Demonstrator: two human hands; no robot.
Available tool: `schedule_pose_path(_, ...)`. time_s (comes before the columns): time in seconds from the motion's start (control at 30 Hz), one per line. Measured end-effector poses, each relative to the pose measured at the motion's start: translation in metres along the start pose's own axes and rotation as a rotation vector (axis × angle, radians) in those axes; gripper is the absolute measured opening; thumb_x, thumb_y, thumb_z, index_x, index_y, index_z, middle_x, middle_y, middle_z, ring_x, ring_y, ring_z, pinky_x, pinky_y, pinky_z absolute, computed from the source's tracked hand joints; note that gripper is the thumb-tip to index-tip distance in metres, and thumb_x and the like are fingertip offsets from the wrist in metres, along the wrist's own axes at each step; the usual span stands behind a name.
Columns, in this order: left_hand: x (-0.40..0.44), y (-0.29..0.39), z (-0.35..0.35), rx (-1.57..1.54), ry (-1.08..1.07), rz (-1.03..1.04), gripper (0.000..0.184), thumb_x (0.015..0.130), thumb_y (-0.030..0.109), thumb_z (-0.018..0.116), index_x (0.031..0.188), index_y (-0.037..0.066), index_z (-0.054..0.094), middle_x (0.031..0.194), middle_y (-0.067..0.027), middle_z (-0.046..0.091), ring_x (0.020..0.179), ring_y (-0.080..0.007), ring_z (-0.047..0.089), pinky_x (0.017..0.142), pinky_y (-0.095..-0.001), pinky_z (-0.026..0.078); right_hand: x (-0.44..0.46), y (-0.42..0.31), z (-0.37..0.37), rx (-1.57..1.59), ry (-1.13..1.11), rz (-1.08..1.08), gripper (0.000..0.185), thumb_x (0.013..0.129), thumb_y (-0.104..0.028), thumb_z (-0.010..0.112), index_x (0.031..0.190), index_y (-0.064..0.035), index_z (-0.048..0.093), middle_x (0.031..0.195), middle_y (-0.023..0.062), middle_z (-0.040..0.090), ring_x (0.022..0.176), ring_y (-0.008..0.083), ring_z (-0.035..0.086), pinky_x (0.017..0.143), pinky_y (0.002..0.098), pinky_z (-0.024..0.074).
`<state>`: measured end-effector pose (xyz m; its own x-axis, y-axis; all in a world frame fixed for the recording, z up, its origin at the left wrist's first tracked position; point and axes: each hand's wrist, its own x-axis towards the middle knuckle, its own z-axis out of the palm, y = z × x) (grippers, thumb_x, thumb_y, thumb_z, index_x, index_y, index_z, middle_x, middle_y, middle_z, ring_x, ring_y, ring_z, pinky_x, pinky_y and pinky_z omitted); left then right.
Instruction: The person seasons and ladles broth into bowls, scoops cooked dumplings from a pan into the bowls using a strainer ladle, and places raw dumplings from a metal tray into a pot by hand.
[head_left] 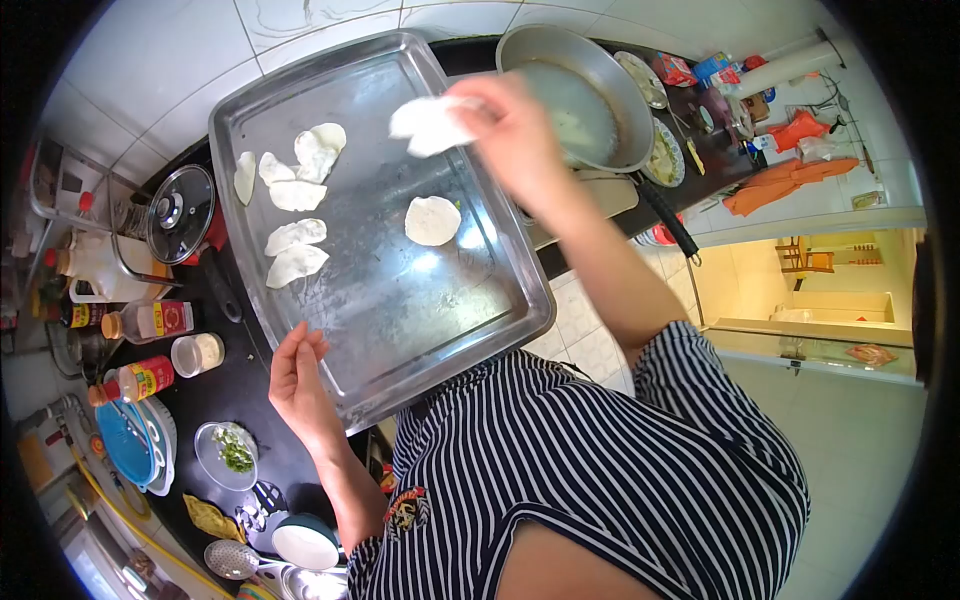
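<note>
My right hand (510, 125) is closed on floppy white dough wrappers (430, 125), held above the upper right part of a large metal tray (375, 310). Motion blurs them, so how many there are cannot be told. One round dough wrapper (433, 221) lies flat on the tray below. Several folded white dumplings (297, 195) rest along the tray's left side, some touching each other. At the tray's lower left rim is my left hand (300, 385), its fingers curled together. Whether they grip the rim is hidden.
A wok (575, 95) with cloudy liquid stands right of the tray, its black handle (668, 220) jutting toward me. Beside it sits a plate (664, 155) of pale food. On the left are a glass lid (180, 213), sauce bottles (145, 380) and a bowl of chopped greens (228, 455).
</note>
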<state>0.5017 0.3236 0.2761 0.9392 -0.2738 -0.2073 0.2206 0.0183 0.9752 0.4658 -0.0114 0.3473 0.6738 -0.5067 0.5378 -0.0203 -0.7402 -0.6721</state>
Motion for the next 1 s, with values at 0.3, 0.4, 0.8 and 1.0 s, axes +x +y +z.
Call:
schedule_pose_path(0.3,-0.007,-0.003,0.006,-0.013,0.024,0.014,0.022,0.096,0.007,0.054,0.114,-0.002,0.064,0.098,-0.0097,0.068,0.086,-0.0144,0.064,0.084,-0.0278,0.051,0.061,0.119,-0.108,-0.747,-0.348,0.241,0.016,0.086,-0.015,0.064,0.100,-0.0120,0.071,0.093,0.0148,0.065,0.089,0.0308,0.063,0.080,0.0396,0.0492)
schedule_pose_path(0.4,-0.009,-0.003,0.003,-0.013,0.048,0.024,0.022,0.097,0.004,0.051,0.113,-0.003,0.064,0.097,-0.0097,0.068,0.087,-0.0141,0.064,0.083,-0.0283,0.053,0.061,0.184,-0.100,-0.753,-0.493,0.438,0.018,0.086,-0.016,0.062,0.101,-0.0100,0.071,0.099,0.0175,0.068,0.095,0.0322,0.064,0.083,0.0399,0.0494)
schedule_pose_path(0.8,-0.024,0.001,-0.008,0.002,0.131,-0.038,0.022,0.097,0.006,0.052,0.113,-0.002,0.065,0.097,-0.0083,0.069,0.086,-0.0131,0.064,0.083,-0.0258,0.051,0.045,0.008,0.095,-0.299,-0.653,-0.033,0.033,0.088,-0.030,0.065,0.112,-0.0074,0.067,0.111,0.0112,0.067,0.106,0.0271,0.061,0.092,0.0360,0.0474)
schedule_pose_path(1.0,-0.031,0.000,-0.022,-0.029,0.137,-0.021,0.022,0.097,0.005,0.052,0.113,-0.003,0.065,0.096,-0.0084,0.069,0.086,-0.0129,0.064,0.083,-0.0258,0.051,0.026,0.014,0.198,-0.561,-0.722,-0.180,0.059,0.081,-0.049,0.068,0.121,-0.0057,0.060,0.121,0.0120,0.062,0.119,0.0311,0.052,0.099,0.0405,0.0414)
